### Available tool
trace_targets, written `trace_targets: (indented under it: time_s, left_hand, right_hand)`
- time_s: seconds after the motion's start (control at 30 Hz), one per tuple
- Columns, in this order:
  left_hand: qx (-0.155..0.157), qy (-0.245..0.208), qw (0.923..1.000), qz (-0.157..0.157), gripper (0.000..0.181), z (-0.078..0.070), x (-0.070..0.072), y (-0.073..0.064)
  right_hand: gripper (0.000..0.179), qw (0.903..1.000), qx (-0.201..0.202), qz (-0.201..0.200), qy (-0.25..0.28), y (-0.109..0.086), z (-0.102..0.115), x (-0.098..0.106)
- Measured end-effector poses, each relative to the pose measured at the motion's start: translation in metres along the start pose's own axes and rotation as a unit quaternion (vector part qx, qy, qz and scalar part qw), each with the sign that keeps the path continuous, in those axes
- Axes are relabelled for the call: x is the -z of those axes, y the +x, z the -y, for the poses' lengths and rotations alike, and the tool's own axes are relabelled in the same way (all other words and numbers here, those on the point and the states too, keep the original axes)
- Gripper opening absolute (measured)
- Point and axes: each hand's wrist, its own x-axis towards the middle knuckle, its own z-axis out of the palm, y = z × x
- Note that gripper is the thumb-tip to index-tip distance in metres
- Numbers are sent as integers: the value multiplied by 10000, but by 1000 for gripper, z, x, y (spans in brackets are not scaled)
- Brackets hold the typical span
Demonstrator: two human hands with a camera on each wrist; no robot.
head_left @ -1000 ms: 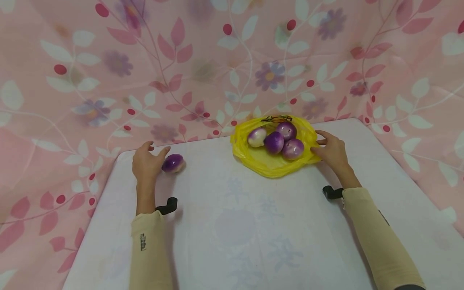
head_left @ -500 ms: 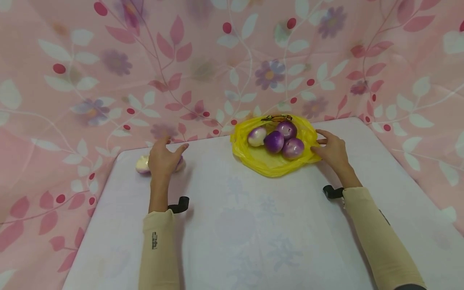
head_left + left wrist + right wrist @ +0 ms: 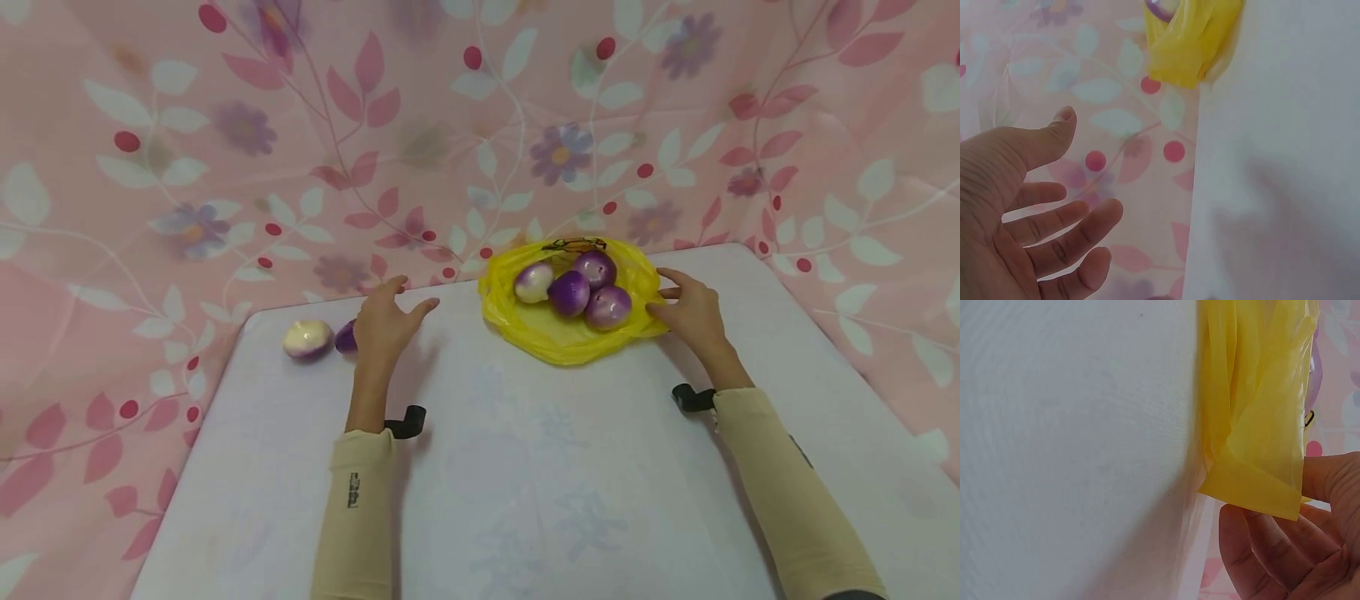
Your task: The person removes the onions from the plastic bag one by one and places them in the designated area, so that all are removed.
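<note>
In the head view my left hand (image 3: 384, 327) is over the table's back left part, fingers spread and thumb out, holding nothing. The left wrist view shows its palm and loosely bent fingers (image 3: 1075, 240). Just left of it lie a cream-and-purple round vegetable (image 3: 307, 340), onion-like and glossy, and a purple one (image 3: 346, 337) partly hidden by the hand. At the back, a yellow plastic bag (image 3: 558, 348) lies with its mouth spread, several similar purple-and-white vegetables (image 3: 568, 293) inside. My right hand (image 3: 693, 315) pinches the bag's right edge between thumb and fingers.
The table (image 3: 495, 467) has a white cover with faint bluish prints. A pink floral cloth (image 3: 420, 150) hangs right behind its back edge and at both sides. Each wrist carries a small black camera mount, such as the left mount (image 3: 407, 422).
My left hand has moved right, away from the two vegetables at the left, passing over the purple one and uncovering the cream one. The right hand stays at the bag's edge.
</note>
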Motion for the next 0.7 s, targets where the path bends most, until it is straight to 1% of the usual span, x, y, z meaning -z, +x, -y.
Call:
trace_targets:
  time_s: [0.1, 0.27, 0.53, 0.7]
  left_hand:
    - [18, -37, 9999, 132, 70, -7, -6, 0]
    - [-48, -112, 9992, 375, 70, -20, -18, 1]
    - [-275, -376, 9983, 362, 69, -35, -37, 3]
    - [-346, -460, 9972, 481, 65, -45, -47, 6]
  right_hand:
    - [68, 10000, 2, 0, 11, 0, 1, 0]
    - [67, 10000, 33, -23, 12, 0, 2, 1]
    - [68, 10000, 11, -15, -18, 0, -1, -1]
    - [68, 10000, 6, -44, -15, 0, -2, 0]
